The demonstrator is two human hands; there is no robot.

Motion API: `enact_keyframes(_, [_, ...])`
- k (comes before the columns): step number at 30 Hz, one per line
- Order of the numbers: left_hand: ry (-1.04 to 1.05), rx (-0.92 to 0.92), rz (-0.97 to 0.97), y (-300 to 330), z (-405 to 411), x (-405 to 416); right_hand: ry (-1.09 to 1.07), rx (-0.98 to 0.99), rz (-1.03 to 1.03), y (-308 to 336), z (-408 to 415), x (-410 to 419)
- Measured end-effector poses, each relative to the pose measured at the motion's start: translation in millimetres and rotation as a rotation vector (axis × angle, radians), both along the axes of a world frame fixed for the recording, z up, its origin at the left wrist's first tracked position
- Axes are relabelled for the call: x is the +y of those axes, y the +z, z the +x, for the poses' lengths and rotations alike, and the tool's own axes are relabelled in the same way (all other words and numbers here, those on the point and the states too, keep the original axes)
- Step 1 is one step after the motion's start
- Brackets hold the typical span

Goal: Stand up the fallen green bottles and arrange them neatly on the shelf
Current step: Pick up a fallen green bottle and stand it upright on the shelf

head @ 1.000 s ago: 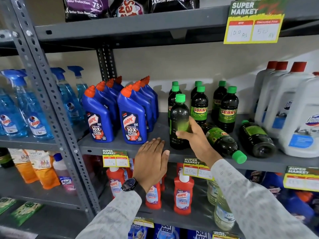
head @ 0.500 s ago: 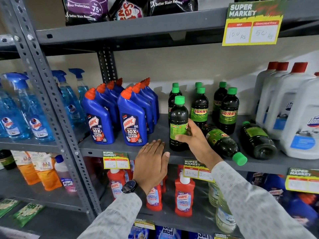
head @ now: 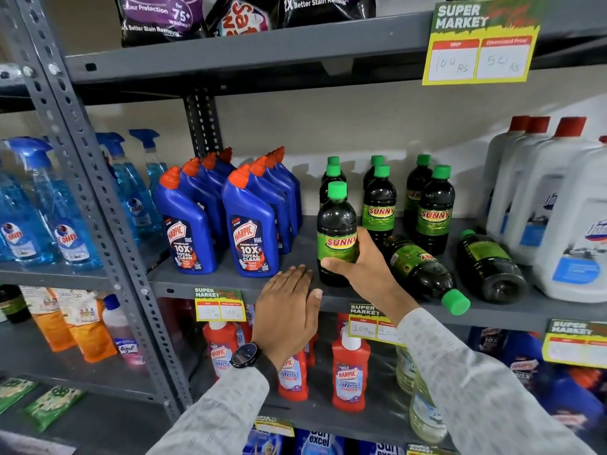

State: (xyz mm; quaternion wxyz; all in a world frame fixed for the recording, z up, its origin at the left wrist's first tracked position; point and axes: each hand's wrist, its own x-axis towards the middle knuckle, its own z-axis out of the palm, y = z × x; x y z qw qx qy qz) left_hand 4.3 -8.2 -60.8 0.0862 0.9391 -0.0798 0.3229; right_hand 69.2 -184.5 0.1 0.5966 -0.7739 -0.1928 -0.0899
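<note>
Dark bottles with green caps and green SUNNY labels fill the middle of the grey shelf [head: 230, 280]. My right hand [head: 364, 264] grips the front upright bottle [head: 335, 221] around its lower label. Several more stand upright behind it, such as one [head: 378, 205] and another [head: 435, 208]. Two lie on their sides: one fallen bottle [head: 423, 270] with its cap over the shelf's front edge, a second fallen bottle [head: 489, 264] with its cap toward the back. My left hand [head: 285, 307] rests flat and open on the shelf's front lip.
Blue Harpic bottles [head: 249, 224] stand left of the green ones, large white jugs [head: 565, 218] to the right. Blue spray bottles [head: 65, 211] fill the left bay. Red Harpic bottles [head: 349, 372] sit on the shelf below. Price tags [head: 219, 305] hang on the shelf edges.
My right hand has turned the front upright bottle, so its SUNNY label now faces forward. My left hand has stayed on the shelf edge.
</note>
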Motion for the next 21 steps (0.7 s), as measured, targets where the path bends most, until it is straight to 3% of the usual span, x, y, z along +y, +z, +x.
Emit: enact_keyframes(21, [-0.004, 0.016, 0.0, 0.5, 0.5, 0.6, -0.041, 0.013, -0.07, 6.5, -9.0, -1.0])
